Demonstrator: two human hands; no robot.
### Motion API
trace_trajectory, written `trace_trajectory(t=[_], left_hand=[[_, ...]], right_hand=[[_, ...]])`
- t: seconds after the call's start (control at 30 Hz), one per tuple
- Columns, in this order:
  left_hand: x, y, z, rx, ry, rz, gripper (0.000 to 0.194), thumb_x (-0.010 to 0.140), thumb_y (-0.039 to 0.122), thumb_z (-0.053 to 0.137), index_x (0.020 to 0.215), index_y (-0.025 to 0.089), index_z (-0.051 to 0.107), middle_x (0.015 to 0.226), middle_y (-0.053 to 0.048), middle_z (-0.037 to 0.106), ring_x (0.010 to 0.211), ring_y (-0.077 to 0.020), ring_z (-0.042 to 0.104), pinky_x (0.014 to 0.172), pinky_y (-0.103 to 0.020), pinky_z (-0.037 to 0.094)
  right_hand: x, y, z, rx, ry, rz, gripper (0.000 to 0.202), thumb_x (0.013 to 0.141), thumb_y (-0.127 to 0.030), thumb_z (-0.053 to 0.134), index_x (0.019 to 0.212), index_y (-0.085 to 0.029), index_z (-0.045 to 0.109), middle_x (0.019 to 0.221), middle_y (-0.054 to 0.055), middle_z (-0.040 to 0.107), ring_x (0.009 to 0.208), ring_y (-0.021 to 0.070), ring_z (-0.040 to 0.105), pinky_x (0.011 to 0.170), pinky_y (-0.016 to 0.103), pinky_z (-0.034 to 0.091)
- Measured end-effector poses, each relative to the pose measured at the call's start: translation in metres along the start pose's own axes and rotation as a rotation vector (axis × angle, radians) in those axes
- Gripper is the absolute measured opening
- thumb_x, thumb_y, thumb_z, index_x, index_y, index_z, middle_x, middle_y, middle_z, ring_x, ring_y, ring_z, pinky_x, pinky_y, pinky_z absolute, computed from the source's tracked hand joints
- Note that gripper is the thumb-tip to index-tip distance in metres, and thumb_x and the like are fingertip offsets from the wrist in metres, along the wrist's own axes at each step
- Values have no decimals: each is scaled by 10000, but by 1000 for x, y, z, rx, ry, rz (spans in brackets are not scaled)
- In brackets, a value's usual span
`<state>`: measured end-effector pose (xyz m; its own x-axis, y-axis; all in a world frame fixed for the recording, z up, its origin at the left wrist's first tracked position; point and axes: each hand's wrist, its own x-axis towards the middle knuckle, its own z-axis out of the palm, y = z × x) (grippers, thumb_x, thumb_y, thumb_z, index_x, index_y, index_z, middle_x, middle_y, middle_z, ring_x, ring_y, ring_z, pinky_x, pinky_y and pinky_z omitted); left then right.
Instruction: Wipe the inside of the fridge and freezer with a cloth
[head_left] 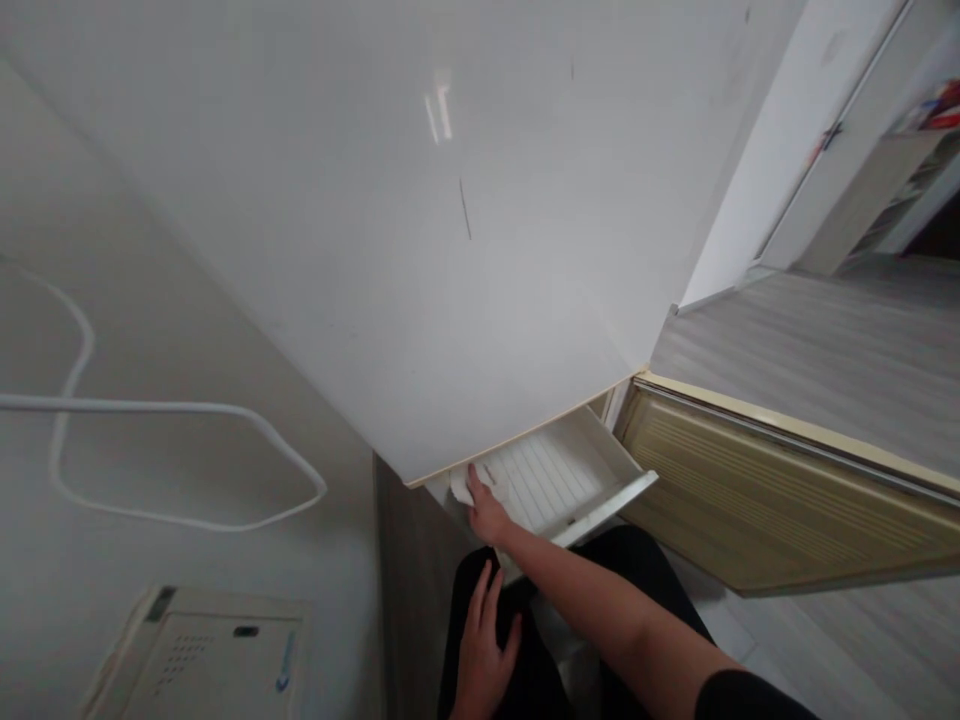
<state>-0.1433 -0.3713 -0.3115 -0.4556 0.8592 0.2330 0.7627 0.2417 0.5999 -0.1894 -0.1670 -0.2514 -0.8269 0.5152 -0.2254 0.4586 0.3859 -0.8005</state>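
My right hand [487,512] reaches into the left side of a pulled-out white drawer [592,520]. Its fingers press on a crumpled white cloth [461,487], perhaps a paper wipe, against the drawer's inner left side. The drawer has a ribbed bottom, with a small dark mark near its front edge. My left hand [484,645] rests on my left knee, its fingers stretched out and holding nothing.
A large glossy white panel [450,300] overhangs the drawer. To the right, a yellowish ribbed door [772,490] stands swung out above the grey floor [795,335]. A white cable [172,407] and a wall box [217,650] are on the left.
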Motion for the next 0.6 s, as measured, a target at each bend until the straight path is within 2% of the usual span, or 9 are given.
trace_trajectory(t=[0.1, 0.23, 0.33, 0.47, 0.6], left_hand=[[-3, -1, -3, -53, -88, -54, 641, 995, 300, 497, 1597, 267, 279, 1637, -121, 400, 1498, -263, 411, 1190, -508, 441], [2, 2, 1, -66, -156, -102, 740, 951, 325, 547, 1613, 227, 231, 1634, -144, 404, 1489, -289, 422, 1196, -534, 423], [1, 1, 2, -59, -171, -105, 744, 945, 308, 540, 1617, 235, 229, 1638, -137, 399, 1490, -289, 419, 1196, -535, 422], [0, -2, 2, -30, -168, -86, 736, 952, 304, 527, 1620, 227, 228, 1640, -137, 394, 1487, -286, 422, 1184, -521, 438], [1, -5, 2, -19, -164, -66, 721, 958, 288, 514, 1621, 215, 241, 1637, -131, 400, 1469, -274, 451, 1177, -493, 447]], right_hand=[[23, -10, -4, 19, 72, 70, 825, 922, -121, 472, 1657, -123, 96, 1582, 194, 433, 1402, 250, 518, 1165, 349, 411], [48, -18, -16, 40, 22, 139, 743, 878, -70, 481, 1589, -26, 270, 1498, 219, 532, 1392, 248, 533, 1165, 305, 409], [59, -19, -21, 41, 8, 146, 736, 837, -31, 478, 1556, 15, 326, 1457, 235, 568, 1363, 252, 561, 1142, 295, 433], [64, -19, -21, 33, -1, 140, 763, 825, -36, 482, 1570, -7, 320, 1467, 215, 567, 1375, 241, 553, 1124, 279, 448], [46, -16, -21, 12, -27, 137, 814, 835, -73, 516, 1608, -34, 265, 1509, 217, 527, 1417, 239, 516, 1143, 293, 434]])
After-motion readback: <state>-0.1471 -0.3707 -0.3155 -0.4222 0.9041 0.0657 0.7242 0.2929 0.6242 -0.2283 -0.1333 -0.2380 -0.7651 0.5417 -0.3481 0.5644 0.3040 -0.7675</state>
